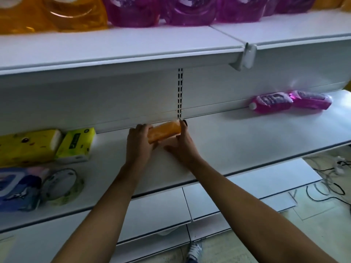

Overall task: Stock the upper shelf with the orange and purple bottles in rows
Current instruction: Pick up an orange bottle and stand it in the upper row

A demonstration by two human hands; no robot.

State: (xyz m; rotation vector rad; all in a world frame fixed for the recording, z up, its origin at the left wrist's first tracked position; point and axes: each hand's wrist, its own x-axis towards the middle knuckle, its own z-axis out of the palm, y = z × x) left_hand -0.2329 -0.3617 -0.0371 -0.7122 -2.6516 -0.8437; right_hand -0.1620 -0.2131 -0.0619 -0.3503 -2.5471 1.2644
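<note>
1. Head view: orange bottle lies on its side at the back of the lower shelf, left hand and right hand each with a grip clamped on one end.
2. Upper shelf already holds orange bottles and purple bottles.
3. Two purple bottles lying down wait far right.
4. Best: lift level, turn upright, set into the orange row, label forward.

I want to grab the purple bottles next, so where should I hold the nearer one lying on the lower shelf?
Grip the purple bottle around its flat middle, reaching from the front. It lies on its side, white cap pointing left, the second bottle against its right end.
</note>
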